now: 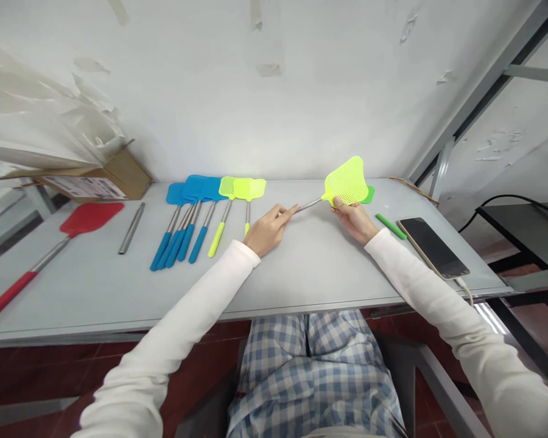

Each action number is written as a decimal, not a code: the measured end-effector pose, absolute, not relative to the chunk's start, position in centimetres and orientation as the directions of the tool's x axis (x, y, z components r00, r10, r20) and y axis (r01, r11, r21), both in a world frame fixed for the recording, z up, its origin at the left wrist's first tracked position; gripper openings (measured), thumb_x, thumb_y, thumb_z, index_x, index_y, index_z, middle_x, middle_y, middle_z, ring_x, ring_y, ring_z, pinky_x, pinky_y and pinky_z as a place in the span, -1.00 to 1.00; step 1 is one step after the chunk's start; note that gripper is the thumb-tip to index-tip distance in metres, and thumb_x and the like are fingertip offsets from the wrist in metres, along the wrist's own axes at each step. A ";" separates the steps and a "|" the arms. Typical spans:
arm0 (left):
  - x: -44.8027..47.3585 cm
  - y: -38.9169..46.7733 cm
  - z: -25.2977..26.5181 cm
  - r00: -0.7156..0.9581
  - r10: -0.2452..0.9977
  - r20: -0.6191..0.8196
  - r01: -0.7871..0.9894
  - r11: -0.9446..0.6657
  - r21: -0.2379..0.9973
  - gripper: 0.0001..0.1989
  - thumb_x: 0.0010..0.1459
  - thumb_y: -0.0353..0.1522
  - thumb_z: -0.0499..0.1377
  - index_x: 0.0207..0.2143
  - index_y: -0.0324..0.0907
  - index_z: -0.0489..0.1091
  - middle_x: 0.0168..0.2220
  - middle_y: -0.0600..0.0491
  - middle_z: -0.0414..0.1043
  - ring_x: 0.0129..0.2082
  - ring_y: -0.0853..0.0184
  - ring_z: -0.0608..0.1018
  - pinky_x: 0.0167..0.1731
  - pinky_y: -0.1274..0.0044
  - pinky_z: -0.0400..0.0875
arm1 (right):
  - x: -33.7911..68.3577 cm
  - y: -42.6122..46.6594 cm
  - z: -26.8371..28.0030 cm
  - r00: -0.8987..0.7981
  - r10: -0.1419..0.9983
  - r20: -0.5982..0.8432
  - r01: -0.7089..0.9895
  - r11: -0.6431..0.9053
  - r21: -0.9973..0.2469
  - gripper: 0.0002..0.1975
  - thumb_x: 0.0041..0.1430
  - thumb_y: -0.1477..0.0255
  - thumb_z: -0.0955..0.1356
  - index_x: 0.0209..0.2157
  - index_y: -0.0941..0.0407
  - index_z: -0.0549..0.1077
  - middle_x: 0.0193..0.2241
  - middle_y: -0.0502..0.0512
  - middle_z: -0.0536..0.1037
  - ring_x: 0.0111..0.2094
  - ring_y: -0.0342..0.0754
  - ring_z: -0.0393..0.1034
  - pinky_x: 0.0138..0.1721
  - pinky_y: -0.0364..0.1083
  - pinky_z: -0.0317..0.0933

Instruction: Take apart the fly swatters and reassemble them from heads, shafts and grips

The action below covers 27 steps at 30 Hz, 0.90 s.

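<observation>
Across the middle of the table I hold a yellow-green fly swatter [347, 182] with a metal shaft. My left hand [268, 230] is closed round its shaft end, and the handle there is hidden. At the swatter's head, my right hand [354, 220] pinches the lower edge of the mesh between thumb and fingers. Behind that head a green swatter head [369, 194] peeks out, mostly covered. Just left of my left hand lie two yellow-green swatters [228, 201], one partly hidden by the hand. Beside them is a row of several blue swatters [194, 191].
A red swatter [91, 218] and a metal tube [131, 229] lie at the left. An open cardboard box [119, 176] stands behind them. To the right are a green stick-like handle [390, 226] and a phone [433, 247] with a cable. The wall borders the table's back.
</observation>
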State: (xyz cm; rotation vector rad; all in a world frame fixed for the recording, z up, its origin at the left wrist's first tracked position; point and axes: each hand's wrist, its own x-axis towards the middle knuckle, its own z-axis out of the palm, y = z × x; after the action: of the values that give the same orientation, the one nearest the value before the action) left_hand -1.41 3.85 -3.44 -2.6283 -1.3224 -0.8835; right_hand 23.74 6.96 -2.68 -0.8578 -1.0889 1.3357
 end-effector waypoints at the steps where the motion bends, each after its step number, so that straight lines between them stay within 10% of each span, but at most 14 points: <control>1: -1.4 3.8 -3.5 0.468 0.704 0.533 0.749 -0.637 0.183 -0.54 0.35 -0.40 -0.09 0.25 -0.08 0.28 -0.21 -0.03 0.38 -0.31 0.39 0.44 -0.28 0.58 0.40 | 23.7 6.8 -2.6 -0.081 0.990 0.115 -0.307 0.085 -0.948 -0.64 -0.17 0.20 0.57 -0.32 0.01 0.50 -0.21 -0.02 0.53 -0.20 -0.11 0.38 -0.10 -0.07 0.35; 27: 0.5 2.4 -3.7 0.277 0.778 0.564 0.645 -0.585 0.491 -0.63 0.31 -0.42 0.01 0.09 -0.12 0.47 -0.34 0.06 0.33 -0.41 0.44 0.39 -0.32 0.59 0.35 | 23.5 5.9 -1.3 -0.126 0.981 0.151 -0.253 0.115 -0.961 -0.51 -0.20 0.18 0.57 -0.17 -0.03 0.52 -0.24 0.02 0.57 -0.20 -0.03 0.41 -0.20 -0.03 0.32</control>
State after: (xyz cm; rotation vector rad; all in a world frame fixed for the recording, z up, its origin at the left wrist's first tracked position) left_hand 0.54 2.37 -3.75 -2.6371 -1.4860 -1.3318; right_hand 23.47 5.93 -1.30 -0.8572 -1.1866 1.3184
